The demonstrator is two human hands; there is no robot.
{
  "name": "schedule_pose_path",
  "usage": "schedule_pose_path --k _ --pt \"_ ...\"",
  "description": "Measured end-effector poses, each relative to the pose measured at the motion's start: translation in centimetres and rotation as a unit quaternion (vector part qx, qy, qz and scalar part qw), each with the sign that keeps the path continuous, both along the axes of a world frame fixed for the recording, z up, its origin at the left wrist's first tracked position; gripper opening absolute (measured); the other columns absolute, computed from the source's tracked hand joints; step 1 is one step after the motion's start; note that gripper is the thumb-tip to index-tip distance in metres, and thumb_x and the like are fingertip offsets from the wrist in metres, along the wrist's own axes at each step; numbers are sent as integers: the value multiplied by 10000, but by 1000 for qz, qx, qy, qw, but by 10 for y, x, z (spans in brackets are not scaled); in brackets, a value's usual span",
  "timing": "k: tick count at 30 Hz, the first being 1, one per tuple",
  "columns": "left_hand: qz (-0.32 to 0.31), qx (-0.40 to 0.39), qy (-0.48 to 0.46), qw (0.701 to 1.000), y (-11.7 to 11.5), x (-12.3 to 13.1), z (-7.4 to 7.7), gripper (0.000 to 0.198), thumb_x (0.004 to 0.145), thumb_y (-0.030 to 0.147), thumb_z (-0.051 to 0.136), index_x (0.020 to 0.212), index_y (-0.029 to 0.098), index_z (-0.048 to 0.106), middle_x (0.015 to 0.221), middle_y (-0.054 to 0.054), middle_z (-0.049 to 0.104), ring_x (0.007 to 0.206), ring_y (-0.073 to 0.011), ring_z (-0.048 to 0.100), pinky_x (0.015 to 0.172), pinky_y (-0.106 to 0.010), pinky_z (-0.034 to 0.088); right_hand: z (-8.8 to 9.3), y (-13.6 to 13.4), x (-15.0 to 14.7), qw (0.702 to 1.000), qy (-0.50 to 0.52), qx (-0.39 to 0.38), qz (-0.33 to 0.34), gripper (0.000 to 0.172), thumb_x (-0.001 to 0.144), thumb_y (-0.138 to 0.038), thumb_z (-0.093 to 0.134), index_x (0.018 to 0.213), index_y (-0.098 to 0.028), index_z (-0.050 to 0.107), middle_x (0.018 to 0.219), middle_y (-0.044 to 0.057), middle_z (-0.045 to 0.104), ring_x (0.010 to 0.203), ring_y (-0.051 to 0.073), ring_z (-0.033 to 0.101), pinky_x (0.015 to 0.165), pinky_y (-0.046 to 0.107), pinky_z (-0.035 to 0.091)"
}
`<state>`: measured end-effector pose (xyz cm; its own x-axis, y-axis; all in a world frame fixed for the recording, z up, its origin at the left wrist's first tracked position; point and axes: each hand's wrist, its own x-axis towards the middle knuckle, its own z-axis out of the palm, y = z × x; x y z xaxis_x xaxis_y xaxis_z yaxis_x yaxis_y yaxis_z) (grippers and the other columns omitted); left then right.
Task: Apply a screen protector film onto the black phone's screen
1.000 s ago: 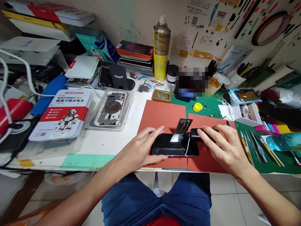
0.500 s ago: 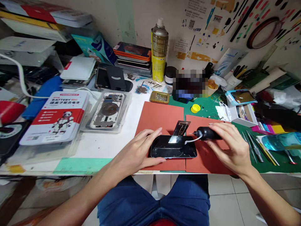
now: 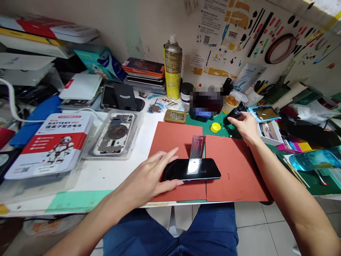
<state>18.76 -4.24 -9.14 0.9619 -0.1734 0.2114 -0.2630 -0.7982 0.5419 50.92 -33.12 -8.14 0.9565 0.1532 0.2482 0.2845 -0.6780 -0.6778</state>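
A black phone lies flat, screen up, across two reddish-brown mats. My left hand holds its left end between spread fingers and thumb. Behind the phone, a dark flex piece sticks up toward the back, with a bright reflection on the screen in front of it. My right hand is at the back right, fingers closed on a small black bottle over the green mat. A yellow cap lies left of that hand.
Left of the mats are an opened phone housing in a clear tray and a white-and-red battery box. A yellow spray can stands at the back. Tweezers, a white parts box and a blue bottle are on the right.
My right hand has carried the black bottle from beside the phone to the back right. The white tip over the screen is gone from there. The view has shifted slightly; my left hand stays on the phone.
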Motion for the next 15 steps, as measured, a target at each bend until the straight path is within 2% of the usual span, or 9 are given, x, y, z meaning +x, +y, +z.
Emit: schedule_pose_path --k 3,5,7,8,9,11,13,15 --pt "5 0 21 1000 2 2 5 781 1053 603 586 1686 257 285 1322 -112 730 1158 -277 729 979 -446 608 2 0 -4 999 38 33 -10 376 755 -477 866 949 -183 733 924 80 768 810 226 670 755 356 506" --pt "9 -6 32 999 2 2 6 788 1053 602 590 1687 252 281 1331 -117 732 1162 -276 732 979 -447 607 9 -5 -18 998 52 0 -37 353 740 -462 881 906 -184 740 948 96 780 830 241 678 764 364 497" --pt "12 -15 40 999 3 2 6 797 1047 603 602 1686 247 285 1350 -123 731 1168 -274 735 978 -445 607 18 -11 -41 994 60 -57 -65 324 766 -489 860 821 -191 746 858 89 773 781 251 668 743 379 481" --pt "14 -18 43 999 3 3 6 801 1044 603 607 1686 246 288 1356 -124 732 1173 -275 734 983 -447 606 23 -13 -56 993 69 -70 -58 331 800 -520 828 795 -197 752 790 77 759 744 251 661 729 384 476" --pt "14 -21 45 999 3 3 7 803 1042 602 611 1686 246 291 1362 -125 734 1180 -276 733 991 -451 604 28 -14 -72 994 87 -57 -28 349 836 -552 790 811 -204 768 741 65 747 715 249 658 718 385 479" --pt "16 -25 53 998 3 5 8 800 1041 602 614 1685 246 302 1379 -130 735 1205 -280 728 1023 -462 594 35 -9 -103 980 177 25 89 380 857 -584 770 909 -209 794 783 62 768 708 235 671 716 376 507" --pt "20 -30 60 998 3 6 10 796 1038 607 616 1681 244 319 1395 -138 732 1224 -281 728 1042 -461 589 38 2 -126 933 284 89 204 398 857 -578 796 985 -201 793 905 79 792 742 216 682 737 368 529" --pt "24 -34 65 997 3 6 12 804 1025 617 632 1675 246 339 1404 -138 728 1235 -285 727 1042 -455 592 37 16 -137 891 351 118 263 400 850 -546 831 1031 -192 780 953 76 786 789 201 678 753 351 522"
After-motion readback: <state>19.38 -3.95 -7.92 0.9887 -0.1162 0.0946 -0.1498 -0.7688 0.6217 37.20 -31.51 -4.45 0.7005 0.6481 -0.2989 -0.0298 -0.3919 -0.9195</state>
